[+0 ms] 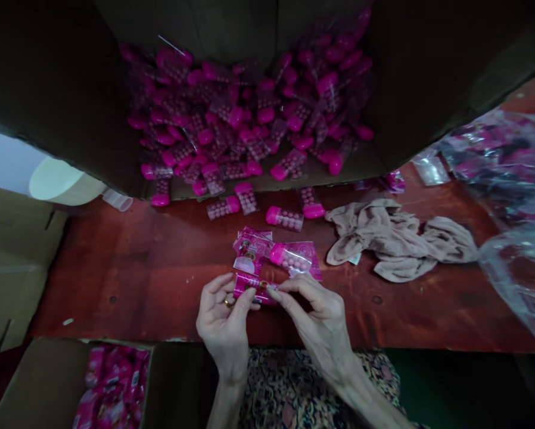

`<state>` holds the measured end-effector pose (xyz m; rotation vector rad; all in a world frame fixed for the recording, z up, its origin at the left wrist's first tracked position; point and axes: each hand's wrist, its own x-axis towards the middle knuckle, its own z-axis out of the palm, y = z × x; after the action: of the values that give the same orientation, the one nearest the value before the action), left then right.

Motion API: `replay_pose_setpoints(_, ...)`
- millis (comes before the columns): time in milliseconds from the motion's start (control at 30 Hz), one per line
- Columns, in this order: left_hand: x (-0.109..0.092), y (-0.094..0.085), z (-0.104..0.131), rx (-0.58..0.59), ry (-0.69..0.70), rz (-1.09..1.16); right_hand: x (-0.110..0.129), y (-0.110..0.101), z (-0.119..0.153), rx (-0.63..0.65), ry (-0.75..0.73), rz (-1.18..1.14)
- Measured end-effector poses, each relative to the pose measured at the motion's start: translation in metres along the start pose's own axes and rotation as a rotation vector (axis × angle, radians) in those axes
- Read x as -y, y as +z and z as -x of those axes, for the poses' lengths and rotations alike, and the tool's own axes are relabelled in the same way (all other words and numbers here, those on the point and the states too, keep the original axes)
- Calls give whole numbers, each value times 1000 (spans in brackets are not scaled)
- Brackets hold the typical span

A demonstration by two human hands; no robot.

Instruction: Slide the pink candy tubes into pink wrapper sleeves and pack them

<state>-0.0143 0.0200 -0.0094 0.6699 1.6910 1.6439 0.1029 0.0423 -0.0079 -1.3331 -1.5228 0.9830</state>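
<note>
Between my two hands is a small container wrapped in a pink printed label, lying sideways above the table's near edge. My left hand pinches its left end, thumb in front; a ring shows on one finger. My right hand grips the right end between thumb and fingertips. Just beyond lies a clear bottle of pink balls with a pink cap, resting on flat pink printed labels. Several more such bottles, one of them a capped bottle, lie farther back.
A big cardboard box on its side holds a heap of pink-capped bottles. A crumpled cloth lies right, beside clear plastic bags. At left are a white tub and a lower box of pink packs.
</note>
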Motion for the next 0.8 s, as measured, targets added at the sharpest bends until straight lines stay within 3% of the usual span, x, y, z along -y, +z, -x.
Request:
replay_pose_setpoints(400, 2, -2, 5, -47, 30, -45, 0, 1, 6, 22, 52, -3)
replay_pose_setpoints(633, 2, -14, -12, 265, -190, 145, -3, -2, 3, 5, 64, -12)
replay_pose_setpoints(800, 1, -19, -18, 346, -241, 83, 0, -5, -1, 24, -9, -39)
